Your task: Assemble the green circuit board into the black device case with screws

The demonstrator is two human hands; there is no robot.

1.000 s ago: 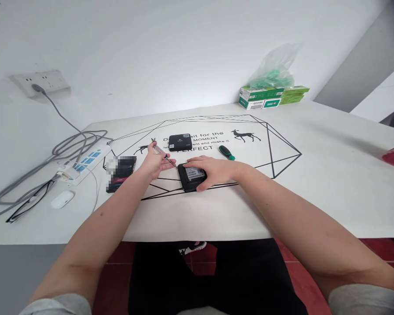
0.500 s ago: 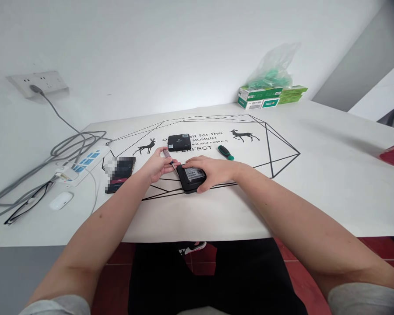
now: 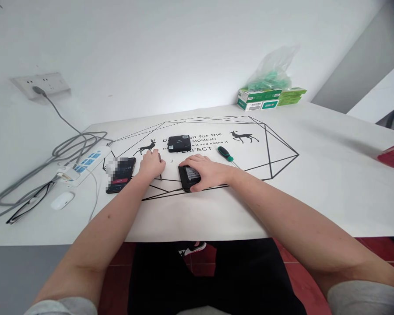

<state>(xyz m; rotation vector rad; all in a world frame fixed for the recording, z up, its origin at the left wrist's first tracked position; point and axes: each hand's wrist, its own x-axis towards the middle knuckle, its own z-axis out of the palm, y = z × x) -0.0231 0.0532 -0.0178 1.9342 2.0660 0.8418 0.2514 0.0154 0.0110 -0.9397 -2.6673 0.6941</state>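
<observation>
My right hand [image 3: 210, 171] lies over a black box [image 3: 186, 180] with a white label on its upper face, fingers at the far side and thumb at the near side. To its left, my left hand [image 3: 151, 164] is low over the table, palm down with bent fingers. A screwdriver [image 3: 160, 176] shows at its right edge, its handle mostly covered by the fingers. Behind both hands sits a second, flat black box [image 3: 179, 144]. A green and black screwdriver [image 3: 224, 153] lies to the right, its shaft pointing toward my right wrist.
A phone [image 3: 121, 176] lies left of my left hand. Further left are a power strip [image 3: 87, 164], coiled grey cable [image 3: 57, 151] and a white earphone case [image 3: 62, 200]. Green and white cartons [image 3: 259, 99] under a plastic bag [image 3: 272, 72] stand at the back right.
My left hand has drawn back leftward from the labelled box, taking the screwdriver away and turning palm down. My right hand stays on the box, which has shifted slightly.
</observation>
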